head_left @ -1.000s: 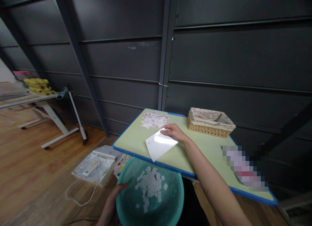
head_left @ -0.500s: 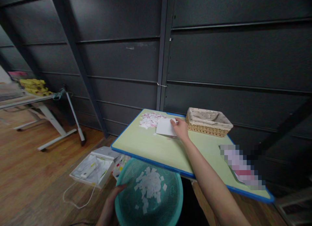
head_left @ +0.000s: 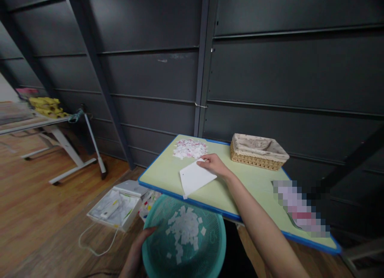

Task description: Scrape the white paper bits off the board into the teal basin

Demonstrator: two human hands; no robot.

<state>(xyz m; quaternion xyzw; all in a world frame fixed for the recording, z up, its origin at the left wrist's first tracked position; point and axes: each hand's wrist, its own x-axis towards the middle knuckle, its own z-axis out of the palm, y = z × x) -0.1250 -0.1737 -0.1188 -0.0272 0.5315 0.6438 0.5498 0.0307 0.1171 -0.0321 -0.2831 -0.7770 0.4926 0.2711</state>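
Observation:
Over the pale green table (head_left: 163, 172), my right hand (head_left: 212, 165) pinches a white card (head_left: 195, 177) by its upper right edge. The card lies tilted near the front edge, with a small white paper piece (head_left: 185, 197) at its lower corner. Behind it is a heap of small white and pink paper pieces (head_left: 189, 148). Below the table edge, my left hand (head_left: 144, 238) grips the left rim of a teal mesh basket (head_left: 220, 246); its thumb shows inside the rim and the other fingers are hidden. White paper squares (head_left: 186, 226) lie in that basket.
A cloth-lined wicker basket (head_left: 255, 160) stands at the table's back right. A blurred-out flat item (head_left: 300, 210) lies near the right edge. On the floor at left is an open white box (head_left: 112, 210) with a cord. A wheeled table (head_left: 64, 142) stands farther left.
My right hand has drawn the white card toward me and slightly left, away from the paper heap, and turned it. My left hand and the teal basket have stayed put.

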